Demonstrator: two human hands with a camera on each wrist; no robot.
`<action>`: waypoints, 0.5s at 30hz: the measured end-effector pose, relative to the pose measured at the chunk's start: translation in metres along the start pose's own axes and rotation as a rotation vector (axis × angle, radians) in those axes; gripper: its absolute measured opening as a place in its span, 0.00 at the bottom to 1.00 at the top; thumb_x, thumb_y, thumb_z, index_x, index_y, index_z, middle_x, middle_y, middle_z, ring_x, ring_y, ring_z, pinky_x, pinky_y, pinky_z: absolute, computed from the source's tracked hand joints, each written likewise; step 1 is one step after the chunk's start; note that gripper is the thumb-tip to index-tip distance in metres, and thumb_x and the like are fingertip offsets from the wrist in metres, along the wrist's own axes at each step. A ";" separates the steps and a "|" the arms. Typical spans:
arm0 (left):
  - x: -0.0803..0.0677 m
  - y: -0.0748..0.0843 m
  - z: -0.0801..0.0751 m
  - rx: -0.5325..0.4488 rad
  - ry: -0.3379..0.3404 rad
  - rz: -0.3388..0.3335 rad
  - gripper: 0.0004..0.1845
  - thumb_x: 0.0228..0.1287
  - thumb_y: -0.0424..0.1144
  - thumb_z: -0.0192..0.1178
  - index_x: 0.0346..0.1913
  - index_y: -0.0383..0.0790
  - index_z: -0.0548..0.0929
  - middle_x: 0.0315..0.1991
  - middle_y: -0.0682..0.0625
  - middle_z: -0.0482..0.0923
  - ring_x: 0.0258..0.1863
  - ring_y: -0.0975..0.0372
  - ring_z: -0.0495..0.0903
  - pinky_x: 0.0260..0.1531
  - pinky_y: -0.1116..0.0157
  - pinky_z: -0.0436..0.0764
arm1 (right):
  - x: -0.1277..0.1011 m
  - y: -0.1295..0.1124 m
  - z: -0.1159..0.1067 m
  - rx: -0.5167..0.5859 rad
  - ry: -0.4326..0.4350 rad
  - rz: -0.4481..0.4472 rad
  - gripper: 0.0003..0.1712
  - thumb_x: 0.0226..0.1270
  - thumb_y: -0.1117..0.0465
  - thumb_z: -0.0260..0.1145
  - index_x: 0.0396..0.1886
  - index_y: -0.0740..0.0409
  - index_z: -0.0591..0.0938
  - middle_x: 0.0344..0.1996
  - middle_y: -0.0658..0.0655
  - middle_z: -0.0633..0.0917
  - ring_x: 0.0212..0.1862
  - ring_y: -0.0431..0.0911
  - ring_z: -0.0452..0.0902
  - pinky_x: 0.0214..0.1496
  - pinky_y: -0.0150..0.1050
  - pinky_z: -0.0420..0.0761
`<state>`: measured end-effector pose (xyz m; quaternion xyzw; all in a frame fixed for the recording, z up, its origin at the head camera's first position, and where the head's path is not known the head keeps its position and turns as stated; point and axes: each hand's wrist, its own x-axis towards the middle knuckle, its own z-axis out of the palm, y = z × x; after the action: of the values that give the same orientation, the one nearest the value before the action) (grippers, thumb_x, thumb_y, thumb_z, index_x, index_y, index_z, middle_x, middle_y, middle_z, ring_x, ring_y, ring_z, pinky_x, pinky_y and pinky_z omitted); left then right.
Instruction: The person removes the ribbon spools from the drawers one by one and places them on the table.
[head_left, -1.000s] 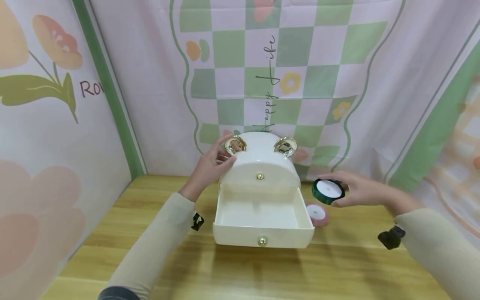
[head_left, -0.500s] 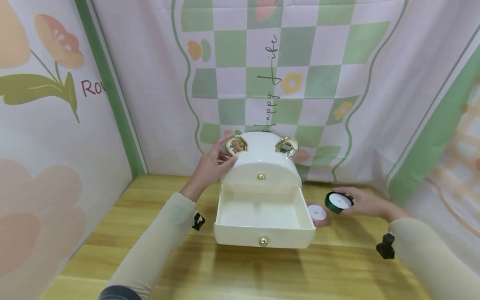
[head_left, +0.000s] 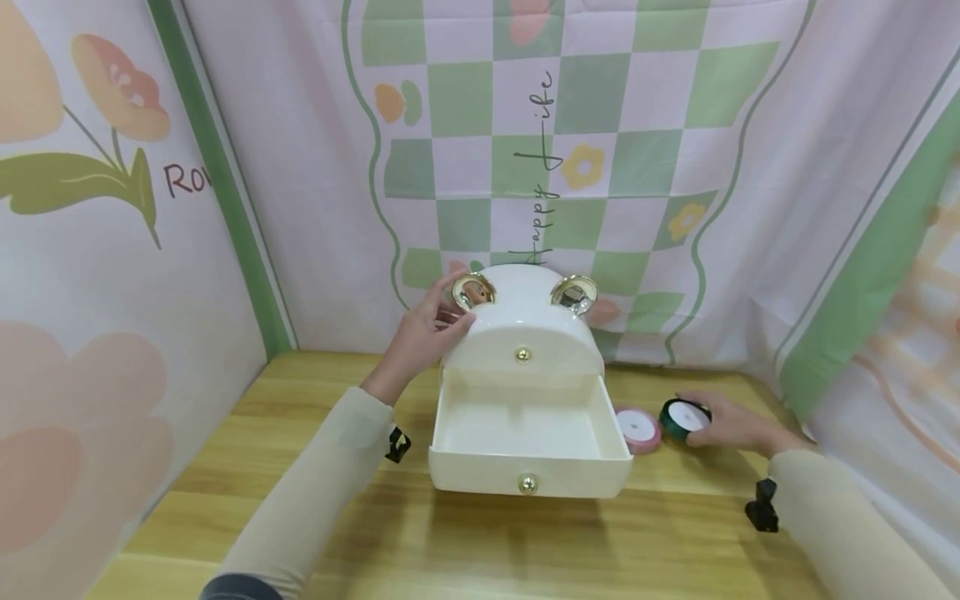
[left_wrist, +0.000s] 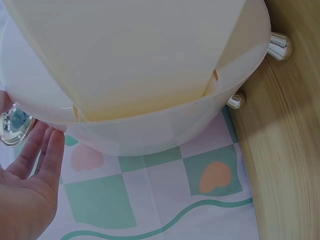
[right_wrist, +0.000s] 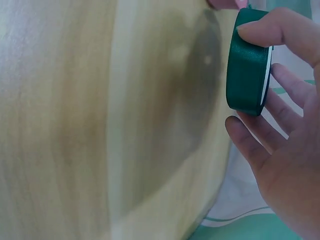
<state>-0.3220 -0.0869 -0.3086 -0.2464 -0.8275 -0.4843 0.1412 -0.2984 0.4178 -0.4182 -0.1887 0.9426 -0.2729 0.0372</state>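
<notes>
The right hand (head_left: 731,425) grasped the green ribbon roll (head_left: 684,418) near the table's (head_left: 480,542) right edge, just beside the pink ribbon roll (head_left: 639,429). The left hand (head_left: 420,337), fingers relaxed, rested against the white drawer box (head_left: 521,333), its drawer (head_left: 528,442) pulled out, near the back edge

The checkered backdrop cloth (head_left: 570,125) reads "Happy Life"; the left wall cloth (head_left: 112,250) shows "Ro".
</notes>
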 end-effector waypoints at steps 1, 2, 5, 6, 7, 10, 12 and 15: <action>0.000 0.000 0.000 0.001 0.000 0.001 0.36 0.71 0.50 0.62 0.75 0.76 0.57 0.46 0.51 0.79 0.45 0.60 0.81 0.49 0.62 0.82 | -0.001 0.002 0.000 0.005 0.001 0.011 0.48 0.51 0.61 0.77 0.68 0.77 0.67 0.61 0.81 0.70 0.59 0.69 0.68 0.54 0.58 0.72; 0.000 0.000 0.000 0.004 -0.001 0.002 0.36 0.71 0.50 0.62 0.75 0.76 0.57 0.46 0.51 0.79 0.45 0.60 0.81 0.49 0.61 0.82 | -0.002 0.003 0.001 0.013 -0.004 0.024 0.48 0.51 0.61 0.77 0.68 0.77 0.66 0.61 0.81 0.69 0.59 0.70 0.67 0.54 0.59 0.72; 0.000 0.001 0.000 0.009 -0.001 0.003 0.36 0.72 0.50 0.62 0.75 0.75 0.56 0.46 0.51 0.79 0.45 0.60 0.81 0.49 0.61 0.82 | -0.004 0.007 0.003 0.027 -0.024 0.058 0.48 0.52 0.61 0.76 0.68 0.78 0.65 0.62 0.83 0.67 0.60 0.71 0.66 0.55 0.61 0.71; 0.000 0.001 0.000 0.011 -0.002 0.002 0.36 0.72 0.50 0.62 0.75 0.75 0.56 0.46 0.51 0.79 0.45 0.60 0.81 0.49 0.61 0.82 | -0.005 0.007 0.004 0.033 -0.034 0.071 0.49 0.53 0.60 0.76 0.69 0.78 0.64 0.62 0.83 0.66 0.60 0.71 0.65 0.55 0.61 0.71; 0.000 0.001 0.000 0.012 -0.002 0.002 0.36 0.72 0.50 0.62 0.75 0.75 0.56 0.46 0.51 0.79 0.45 0.60 0.81 0.49 0.62 0.82 | -0.005 0.007 0.004 0.043 -0.044 0.089 0.49 0.53 0.60 0.76 0.69 0.78 0.64 0.63 0.83 0.65 0.61 0.71 0.65 0.55 0.61 0.71; -0.001 0.001 -0.001 0.011 -0.003 0.000 0.36 0.72 0.49 0.61 0.75 0.75 0.56 0.46 0.51 0.79 0.45 0.59 0.81 0.50 0.62 0.82 | -0.007 0.007 0.006 0.054 -0.069 0.127 0.50 0.54 0.58 0.76 0.70 0.77 0.62 0.64 0.83 0.64 0.60 0.72 0.64 0.55 0.62 0.71; -0.001 0.001 -0.001 0.009 -0.005 -0.002 0.36 0.72 0.49 0.61 0.75 0.75 0.56 0.46 0.51 0.80 0.45 0.59 0.81 0.50 0.61 0.82 | -0.008 0.006 0.007 0.052 -0.076 0.143 0.50 0.55 0.58 0.76 0.71 0.76 0.62 0.64 0.84 0.63 0.61 0.72 0.64 0.55 0.63 0.70; -0.001 0.001 -0.001 0.007 -0.006 -0.007 0.36 0.72 0.50 0.61 0.75 0.76 0.56 0.46 0.51 0.80 0.45 0.60 0.81 0.50 0.61 0.82 | -0.008 0.006 0.008 0.047 -0.074 0.148 0.51 0.55 0.58 0.77 0.71 0.76 0.62 0.64 0.83 0.64 0.61 0.72 0.65 0.55 0.63 0.71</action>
<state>-0.3206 -0.0873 -0.3076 -0.2443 -0.8306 -0.4811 0.1380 -0.2914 0.4210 -0.4284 -0.1276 0.9453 -0.2844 0.0964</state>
